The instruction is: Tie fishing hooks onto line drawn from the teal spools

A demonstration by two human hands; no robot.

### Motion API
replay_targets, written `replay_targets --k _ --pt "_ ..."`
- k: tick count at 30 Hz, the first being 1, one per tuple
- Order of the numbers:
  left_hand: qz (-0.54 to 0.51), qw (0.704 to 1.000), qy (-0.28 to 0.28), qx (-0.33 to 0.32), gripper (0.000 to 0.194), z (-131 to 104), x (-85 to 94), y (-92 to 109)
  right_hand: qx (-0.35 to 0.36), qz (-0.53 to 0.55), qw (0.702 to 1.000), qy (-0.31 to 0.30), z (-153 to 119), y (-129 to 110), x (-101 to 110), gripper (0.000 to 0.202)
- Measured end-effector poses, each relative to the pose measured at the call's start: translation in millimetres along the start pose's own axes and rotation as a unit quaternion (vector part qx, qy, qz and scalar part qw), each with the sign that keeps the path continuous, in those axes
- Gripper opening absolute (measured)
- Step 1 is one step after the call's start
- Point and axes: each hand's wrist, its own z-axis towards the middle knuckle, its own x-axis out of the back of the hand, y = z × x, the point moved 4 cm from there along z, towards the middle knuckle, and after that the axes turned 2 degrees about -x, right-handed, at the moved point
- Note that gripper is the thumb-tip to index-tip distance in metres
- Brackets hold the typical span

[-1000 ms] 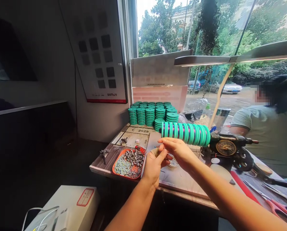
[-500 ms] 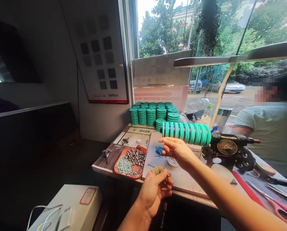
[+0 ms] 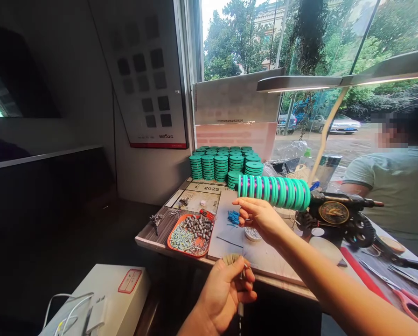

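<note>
My left hand is closed in a pinch just off the table's front edge. A thin strand with pale pieces hangs below its fingers. Over the pale board, my right hand has thumb and forefinger pressed together; whatever they grip is too fine to make out. Just above it extends a row of green foam line spools with purple between them, mounted on a black hand-cranked winder. Blue strands and a round tub of small pale bits lie close to the right hand.
A red tray holds grey sinkers, pale tubes and tiny metal parts. Stacked green spools stand at the back. Scissors lie at right, under a lamp. A person sits beyond; a white box is lower left.
My left hand has moved slightly down and right, uncovering more of a thin dark rod on the board. The right hand keeps its pinch near the spools. The view has shifted slightly.
</note>
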Motion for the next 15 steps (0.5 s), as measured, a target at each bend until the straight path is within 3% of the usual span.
replay_targets --k 15 --pt "-0.034 0.999 0.014 0.014 0.016 -9.7 5.0 -10.5 0.002 0.003 1.000 0.006 0.9 -1.0 0.4 0.088"
